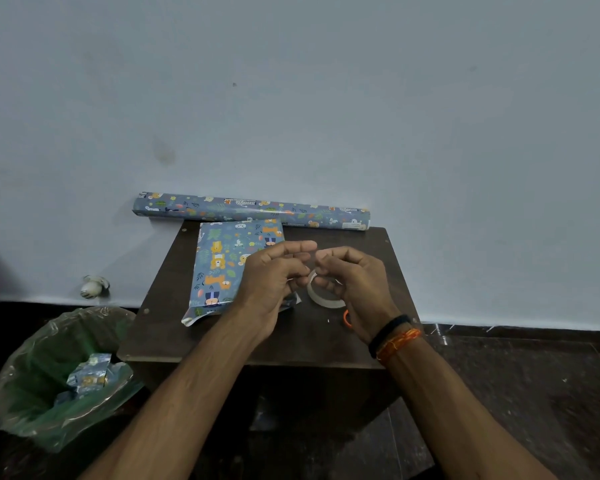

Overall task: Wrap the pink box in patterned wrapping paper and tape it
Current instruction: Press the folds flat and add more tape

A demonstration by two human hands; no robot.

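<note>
Dark brown square table (174, 327) is sitting against a pale blue-grey wall (326, 98), dark floor (534, 393) running under it, with a dark skirting band along the wall base. The box, already covered in the blue animal-print wrapping paper (219, 268), is lying flat on the table's 10 o'clock quarter, long axis running 12 to 6; no pink is showing, and loose paper is sticking out crumpled at its 6 o'clock end. Wrapping paper roll (250, 211) is lying along the table's 12 o'clock edge against the wall, overhanging the table at 9 o'clock. Both hands are hovering over table centre, just at 3 o'clock of the box. Right hand (354, 285) is curling its fingers through and around the clear tape roll (321, 297), gripping it. Left hand (274, 275) is pinching thumb to fingertips right beside the roll, apparently on the tape's free end, though the strip itself is too faint to confirm. Right wrist is wearing a black band and an orange thread (397, 337). An orange object (346, 318) is peeking out under the right hand; can't tell what it is. Bin with a green liner (39, 386) is standing on the floor at 8 o'clock of the table, paper scraps (89, 375) inside. Small white object (92, 287) is sitting at the wall base at 9 o'clock.
</note>
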